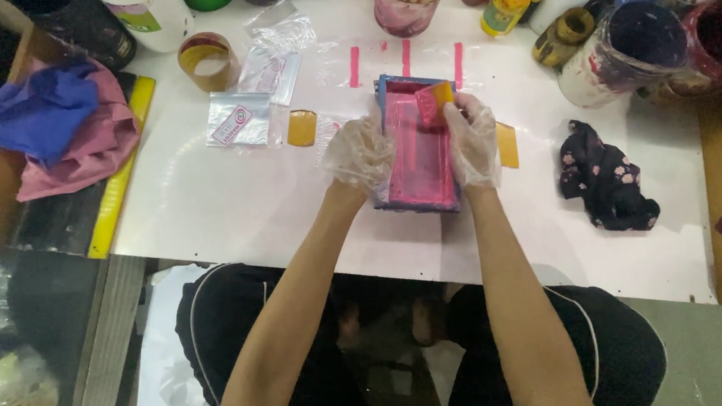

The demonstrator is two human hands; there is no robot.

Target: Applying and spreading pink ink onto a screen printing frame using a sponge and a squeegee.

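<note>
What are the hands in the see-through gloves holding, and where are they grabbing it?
The right hand pinches a small yellow scraper card by its lower edge. The left hand grips the left side of the blue frame filled with pink paint.

Left arm: I am reaching it bare from the lower centre of the frame up toward the middle.
Left hand (359, 153): I am wearing a thin clear glove, fingers curled, knuckles up, just left of centre.
Right arm: I am stretching it bare from the bottom edge, nearly straight upward.
Right hand (472, 141): I am wearing the same glove, fingertips pinching together at its top, right of centre.
</note>
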